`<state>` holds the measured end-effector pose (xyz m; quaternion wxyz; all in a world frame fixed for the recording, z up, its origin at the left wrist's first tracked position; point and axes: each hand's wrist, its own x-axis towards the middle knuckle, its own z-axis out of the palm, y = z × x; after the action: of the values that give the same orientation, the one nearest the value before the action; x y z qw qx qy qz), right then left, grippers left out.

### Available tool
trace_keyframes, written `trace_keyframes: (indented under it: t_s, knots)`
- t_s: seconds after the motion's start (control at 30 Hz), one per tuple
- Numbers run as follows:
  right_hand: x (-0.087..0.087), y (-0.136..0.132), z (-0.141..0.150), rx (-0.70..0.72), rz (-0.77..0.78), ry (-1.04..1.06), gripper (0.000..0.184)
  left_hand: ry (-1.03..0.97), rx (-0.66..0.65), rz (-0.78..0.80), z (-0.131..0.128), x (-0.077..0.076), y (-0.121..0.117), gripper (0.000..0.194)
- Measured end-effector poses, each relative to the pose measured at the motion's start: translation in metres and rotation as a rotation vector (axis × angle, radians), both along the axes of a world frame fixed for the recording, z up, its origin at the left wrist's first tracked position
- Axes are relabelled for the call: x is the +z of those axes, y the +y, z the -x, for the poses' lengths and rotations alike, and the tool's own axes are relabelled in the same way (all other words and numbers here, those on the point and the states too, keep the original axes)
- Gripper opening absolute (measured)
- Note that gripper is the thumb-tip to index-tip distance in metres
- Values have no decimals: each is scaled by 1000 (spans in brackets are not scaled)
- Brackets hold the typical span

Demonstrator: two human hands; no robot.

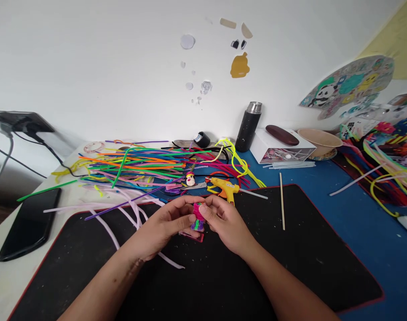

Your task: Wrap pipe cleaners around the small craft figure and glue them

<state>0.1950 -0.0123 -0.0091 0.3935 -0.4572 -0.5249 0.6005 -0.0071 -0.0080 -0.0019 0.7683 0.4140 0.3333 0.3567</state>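
Note:
Between my two hands is a small fuzzy pipe-cleaner piece (197,217), pink at the top with purple and green below. My left hand (172,218) pinches its left side with thumb and fingers. On the other side, the thumb of my right hand (225,220) presses against its pink part. Fingers cover much of the piece. Under my hands a flat reddish item (197,238) lies on the black mat (203,285). Just beyond my fingertips are a yellow glue gun (225,187) with a clear glue stick in it, scissors (197,185) and a small doll-like head (190,179).
Many coloured pipe cleaners (140,162) spread across the back left, with pale ones (105,229) reaching onto the mat. A black phone (30,225) lies at left. A wooden stick (282,200), black thermos (248,127), white drawer box (280,147) and bowl (320,139) stand right.

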Motion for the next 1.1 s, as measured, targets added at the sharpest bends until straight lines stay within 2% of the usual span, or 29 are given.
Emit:
trace_keyframes:
  t_s: [0.23, 0.3, 0.43, 0.5, 0.6, 0.7, 0.8, 0.87, 0.93, 1.1]
  knots:
    - [-1, 0, -1, -24, 3, 57, 53, -55, 56, 68, 2, 5, 2, 37]
    - [1, 3, -3, -75, -4, 94, 55, -78, 144, 82, 4, 7, 6, 37]
    - [3, 11, -10, -230, -58, 143, 54, -123, 424, 91, 9, 5, 17, 39]
    - [2, 15, -12, -305, -88, 139, 52, -135, 501, 114, 9, 2, 20, 38]
    - [0, 20, -12, -360, -105, 123, 49, -137, 491, 143, 7, -1, 22, 38]
    - [3, 25, -13, -346, -115, 67, 46, -149, 484, 164, 7, -3, 22, 38]
    - [12, 35, -21, -318, -184, -116, 41, -171, 476, 169, 8, -2, 22, 38]
    - [18, 46, -28, -276, -272, -348, 37, -179, 470, 177, 8, -1, 23, 39]
    - [22, 60, -37, -231, -390, -689, 33, -189, 463, 196, 8, 0, 23, 41]
    - [24, 96, -55, -181, -400, -1001, 23, -237, 428, 222, 7, 0, 20, 41]
